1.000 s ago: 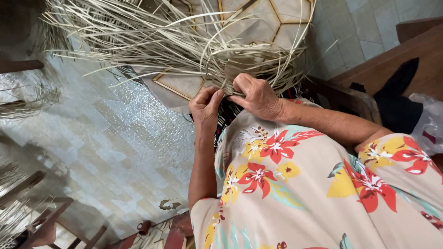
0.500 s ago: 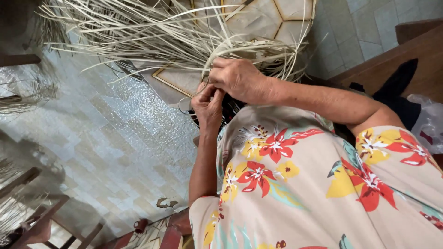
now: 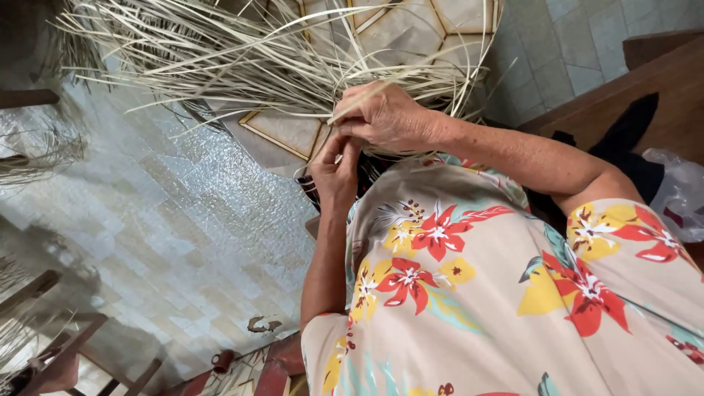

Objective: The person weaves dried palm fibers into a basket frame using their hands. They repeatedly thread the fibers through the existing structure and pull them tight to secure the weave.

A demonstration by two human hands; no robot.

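Head view looks down over a flowered shirt (image 3: pixel 469 293) filling the lower right of the frame. At upper centre, the right hand (image 3: pixel 385 117) lies curled over a bundle of pale straw strands (image 3: pixel 242 66), its fingers pressed together around a few of them. Just below it, the left hand (image 3: pixel 336 172) pinches thin strands between thumb and fingertips (the exact strand is too fine to make out). The loose strand ends fan out toward the upper left. A tiled floor (image 3: pixel 147 220) fills the left side; a wooden bench (image 3: pixel 645 73) sits at upper right.
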